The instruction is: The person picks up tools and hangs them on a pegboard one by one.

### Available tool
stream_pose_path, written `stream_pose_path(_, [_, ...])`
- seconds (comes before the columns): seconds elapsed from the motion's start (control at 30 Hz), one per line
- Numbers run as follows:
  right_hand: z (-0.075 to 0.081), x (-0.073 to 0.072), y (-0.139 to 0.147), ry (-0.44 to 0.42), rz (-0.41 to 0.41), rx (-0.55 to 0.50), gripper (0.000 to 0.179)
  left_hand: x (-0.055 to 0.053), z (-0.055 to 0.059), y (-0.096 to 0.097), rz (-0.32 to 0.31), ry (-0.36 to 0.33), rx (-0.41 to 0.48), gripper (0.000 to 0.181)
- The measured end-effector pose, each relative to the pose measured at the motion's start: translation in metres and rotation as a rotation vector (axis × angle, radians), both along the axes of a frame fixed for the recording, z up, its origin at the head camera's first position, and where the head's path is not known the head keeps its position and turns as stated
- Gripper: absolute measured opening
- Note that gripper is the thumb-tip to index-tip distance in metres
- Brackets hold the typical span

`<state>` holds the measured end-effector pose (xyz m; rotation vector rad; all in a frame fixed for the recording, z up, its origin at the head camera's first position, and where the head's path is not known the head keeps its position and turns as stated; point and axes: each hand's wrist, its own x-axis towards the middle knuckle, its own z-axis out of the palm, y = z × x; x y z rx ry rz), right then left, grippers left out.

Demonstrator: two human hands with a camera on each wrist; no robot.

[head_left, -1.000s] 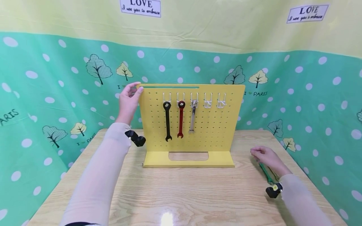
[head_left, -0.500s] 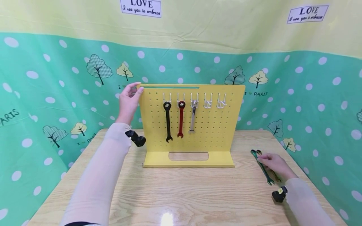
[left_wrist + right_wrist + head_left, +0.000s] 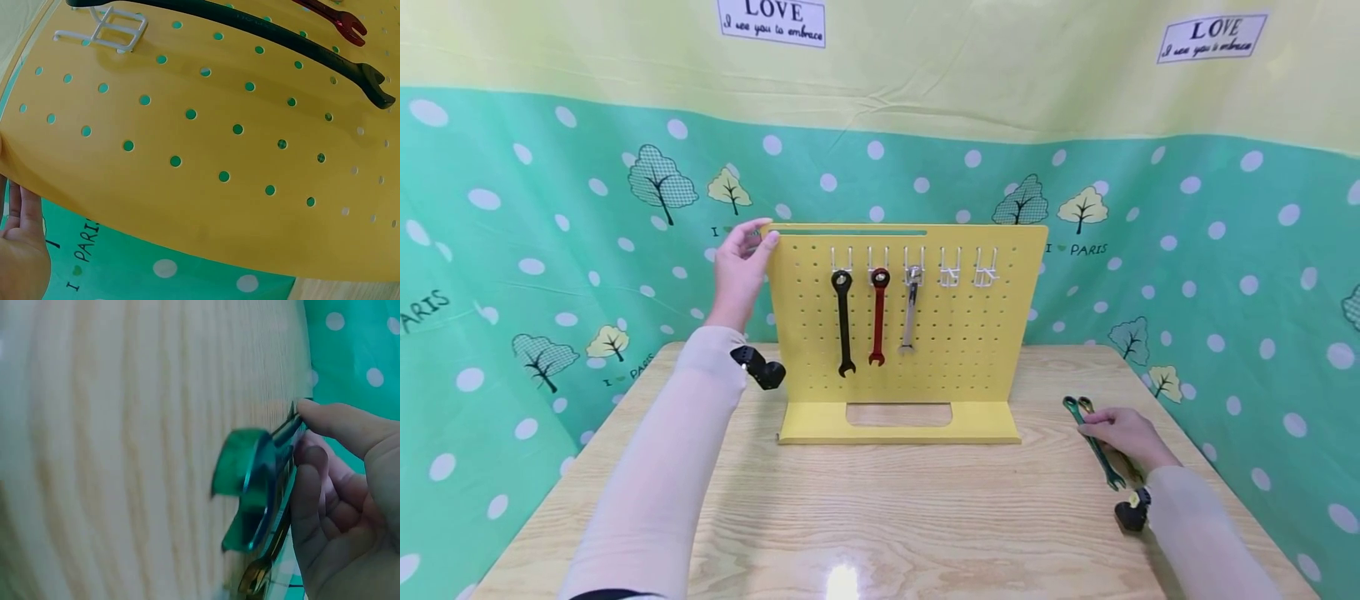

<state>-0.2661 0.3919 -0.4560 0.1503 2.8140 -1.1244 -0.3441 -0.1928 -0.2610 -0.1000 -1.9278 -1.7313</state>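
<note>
My left hand [image 3: 739,275] grips the upper left corner of the yellow pegboard [image 3: 970,350], thumb in front and fingers behind. At the table's right side, my right hand [image 3: 1126,435] pinches the green combination wrench [image 3: 1105,463] along its handle. In the right wrist view, the thumb and fingers lie on either side of the green wrench [image 3: 240,464], its open end towards the camera. A gold wrench [image 3: 255,578] lies right beside it, partly hidden by the hand. From the board's hooks hang a black wrench [image 3: 844,329], a red wrench [image 3: 878,321] and a silver wrench [image 3: 911,312].
Two white hooks, the fourth hook [image 3: 951,275] and fifth hook [image 3: 987,275], bear nothing. The board's base [image 3: 820,425] stands on the wooden table [image 3: 880,517]. A dotted green curtain [image 3: 1225,275] surrounds the table at the back and sides.
My right hand has drawn back from the wrenches' far ends, uncovering them, then shifted slightly left onto the green wrench's handle. The left hand and the board have stayed put.
</note>
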Motion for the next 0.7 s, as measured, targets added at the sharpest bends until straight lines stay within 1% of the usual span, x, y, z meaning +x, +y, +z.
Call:
stream_pose_path(0.17, [-0.001,-0.001,-0.003,0.032,-0.021,0.052,0.046,-0.001,-0.001,0.0,-0.004,0.024,0.008,0.037])
stream_pose_path(0.33, [-0.003,-0.003,-0.005,0.008,-0.069,0.046,0.036,-0.002,-0.001,0.0,-0.012,0.022,0.008,0.038])
stream_pose_path(0.5, [-0.003,-0.003,-0.008,-0.015,-0.091,0.034,0.035,-0.002,-0.001,0.0,-0.009,0.006,0.003,0.039])
stream_pose_path(0.7, [-0.002,-0.004,-0.011,-0.024,-0.083,0.035,0.038,-0.001,-0.002,0.0,-0.001,0.013,-0.003,0.038])
